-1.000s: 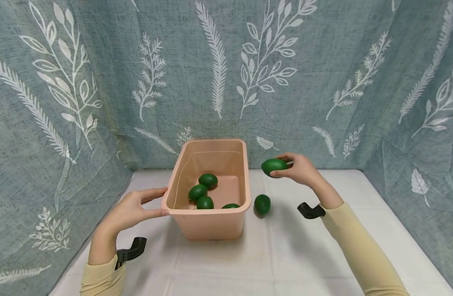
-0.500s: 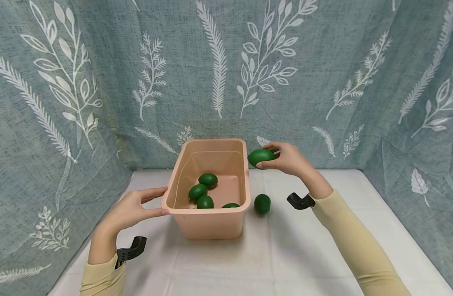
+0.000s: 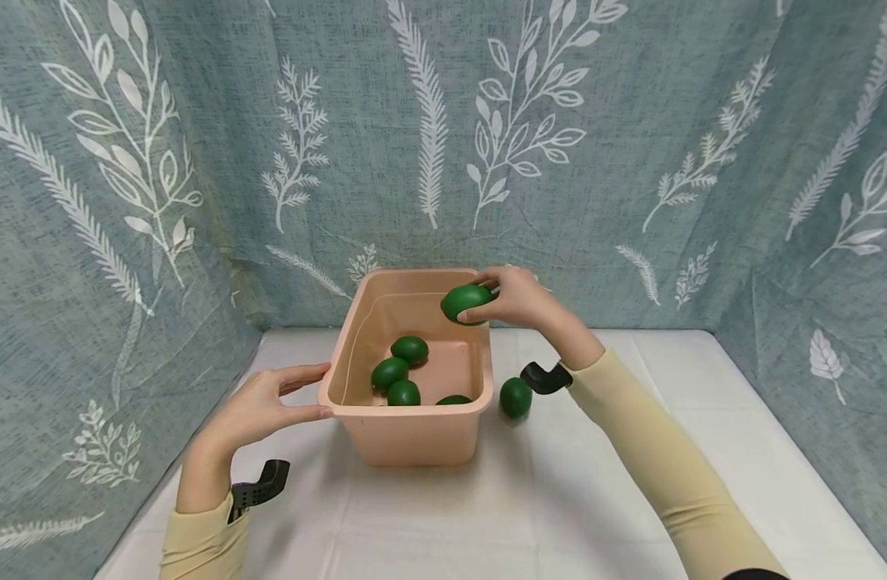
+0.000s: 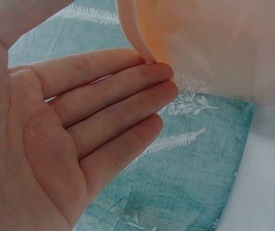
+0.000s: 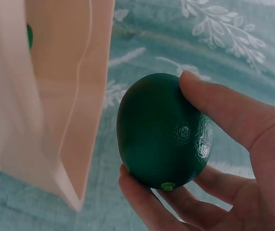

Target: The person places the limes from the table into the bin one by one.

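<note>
A pink plastic bin (image 3: pixel 417 439) stands on the table, several green limes (image 3: pixel 389 374) lying on its floor. My right hand (image 3: pixel 519 296) pinches another lime (image 3: pixel 466 303) between thumb and fingers, high over the bin's far right part in the head view. The right wrist view shows that lime's glossy skin and pale stem end. At the bin's near left corner, my left hand (image 3: pixel 265 407) touches the rim with fingers and thumb extended. Its fingers (image 4: pixel 123 98) look straight and side by side in the left wrist view.
One loose lime (image 3: pixel 516 400) lies on the white tablecloth (image 3: pixel 443 524) just right of the bin, beside the black camera (image 3: pixel 546 378) on my right wrist. Blue-green leaf-patterned curtains (image 3: pixel 385 161) enclose the table at the back and sides.
My right hand has carried its lime leftward and slightly up, from right of the bin to over its opening. My left hand stays at the rim.
</note>
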### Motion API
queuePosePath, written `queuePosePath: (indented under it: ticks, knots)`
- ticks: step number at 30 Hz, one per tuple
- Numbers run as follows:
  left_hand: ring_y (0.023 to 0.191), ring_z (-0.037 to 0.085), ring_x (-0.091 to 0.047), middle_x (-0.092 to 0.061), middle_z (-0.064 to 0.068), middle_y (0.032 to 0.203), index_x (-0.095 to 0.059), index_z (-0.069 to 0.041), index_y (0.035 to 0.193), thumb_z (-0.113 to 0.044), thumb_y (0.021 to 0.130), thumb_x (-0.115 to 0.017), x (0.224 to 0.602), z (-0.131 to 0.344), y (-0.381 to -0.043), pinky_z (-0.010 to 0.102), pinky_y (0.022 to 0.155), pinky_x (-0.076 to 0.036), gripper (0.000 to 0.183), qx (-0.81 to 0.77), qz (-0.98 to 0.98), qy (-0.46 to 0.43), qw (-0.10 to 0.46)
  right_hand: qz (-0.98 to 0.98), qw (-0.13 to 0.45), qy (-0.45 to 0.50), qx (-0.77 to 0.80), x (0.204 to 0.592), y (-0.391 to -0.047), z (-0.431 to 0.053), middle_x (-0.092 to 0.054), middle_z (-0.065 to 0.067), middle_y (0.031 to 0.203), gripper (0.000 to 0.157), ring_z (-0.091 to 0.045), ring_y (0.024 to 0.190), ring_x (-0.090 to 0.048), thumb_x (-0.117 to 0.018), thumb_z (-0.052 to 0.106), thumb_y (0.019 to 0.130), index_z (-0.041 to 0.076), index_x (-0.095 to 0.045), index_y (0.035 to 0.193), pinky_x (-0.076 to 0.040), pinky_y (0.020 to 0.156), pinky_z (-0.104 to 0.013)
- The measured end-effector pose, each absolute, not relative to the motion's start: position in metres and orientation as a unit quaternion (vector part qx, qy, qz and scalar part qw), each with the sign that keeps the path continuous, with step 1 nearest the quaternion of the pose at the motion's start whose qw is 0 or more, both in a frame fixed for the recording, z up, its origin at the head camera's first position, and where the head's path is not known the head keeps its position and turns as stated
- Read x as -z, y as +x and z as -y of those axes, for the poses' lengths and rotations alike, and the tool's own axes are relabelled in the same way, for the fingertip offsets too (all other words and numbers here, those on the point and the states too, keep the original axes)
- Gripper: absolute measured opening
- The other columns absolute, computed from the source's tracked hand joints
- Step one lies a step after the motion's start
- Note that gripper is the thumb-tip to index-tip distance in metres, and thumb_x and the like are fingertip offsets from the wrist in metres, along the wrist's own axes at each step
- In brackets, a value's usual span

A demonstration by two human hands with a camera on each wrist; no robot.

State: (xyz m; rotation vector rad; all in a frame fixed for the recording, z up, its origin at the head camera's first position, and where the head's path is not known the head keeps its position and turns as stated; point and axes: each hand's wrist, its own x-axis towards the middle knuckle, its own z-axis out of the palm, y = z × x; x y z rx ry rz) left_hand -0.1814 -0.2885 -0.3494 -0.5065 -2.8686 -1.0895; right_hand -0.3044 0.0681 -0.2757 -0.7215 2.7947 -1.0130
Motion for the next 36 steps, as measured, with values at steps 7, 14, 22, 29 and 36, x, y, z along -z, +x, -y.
queuePosePath:
  ticks: [7, 14, 22, 29, 36]
  knots:
    - [0.128, 0.033, -0.049, -0.056, 0.009, 0.135, -0.054, -0.011, 0.136, -0.044, 0.080, -0.073, 0.349, 0.289, -0.180, 0.053, 0.103, -0.042, 0.067, 0.356, 0.920, -0.163, 0.016, -0.912, 0.056, -0.242, 0.327, 0.284, -0.310, -0.046, -0.061, -0.011, 0.122, 0.057, -0.024, 0.105, -0.061, -0.076, 0.040, 0.079, 0.013, -0.059, 0.127, -0.056, 0.081, -0.035]
    - [0.128, 0.033, -0.049, -0.056, 0.009, 0.135, -0.053, -0.010, 0.136, -0.043, 0.080, -0.074, 0.348, 0.288, -0.179, 0.053, 0.103, -0.042, 0.067, 0.358, 0.919, -0.162, 0.014, -0.913, 0.042, -0.239, 0.327, 0.288, -0.313, -0.045, -0.063, -0.013, 0.122, 0.054, -0.025, 0.110, -0.062, -0.074, 0.035, 0.082, 0.010, -0.059, 0.127, -0.054, 0.091, -0.039]
    - [0.127, 0.034, -0.050, -0.056, 0.007, 0.135, -0.054, -0.012, 0.135, -0.044, 0.080, -0.073, 0.349, 0.287, -0.181, 0.054, 0.103, -0.042, 0.067, 0.354, 0.921, -0.163, 0.017, -0.912, 0.035, -0.211, 0.349, 0.293, -0.309, -0.070, -0.061, -0.014, 0.123, 0.055, -0.028, 0.114, -0.059, -0.073, 0.035, 0.083, 0.008, -0.057, 0.128, -0.055, 0.088, -0.041]
    - [0.127, 0.034, -0.049, -0.055, 0.009, 0.136, -0.053, -0.012, 0.136, -0.043, 0.081, -0.073, 0.348, 0.287, -0.180, 0.055, 0.102, -0.042, 0.066, 0.355, 0.920, -0.166, 0.015, -0.919, 0.032, -0.180, 0.350, 0.305, -0.307, -0.097, -0.060, -0.017, 0.125, 0.054, -0.032, 0.116, -0.057, -0.071, 0.034, 0.085, 0.007, -0.056, 0.129, -0.054, 0.090, -0.042]
    - [0.128, 0.034, -0.049, -0.055, 0.009, 0.136, -0.053, -0.011, 0.136, -0.042, 0.082, -0.072, 0.349, 0.286, -0.181, 0.055, 0.103, -0.042, 0.066, 0.356, 0.918, -0.174, 0.017, -0.924, 0.039, -0.155, 0.349, 0.332, -0.307, -0.123, -0.060, -0.017, 0.126, 0.055, -0.033, 0.117, -0.057, -0.070, 0.036, 0.086, 0.006, -0.056, 0.130, -0.054, 0.089, -0.042]
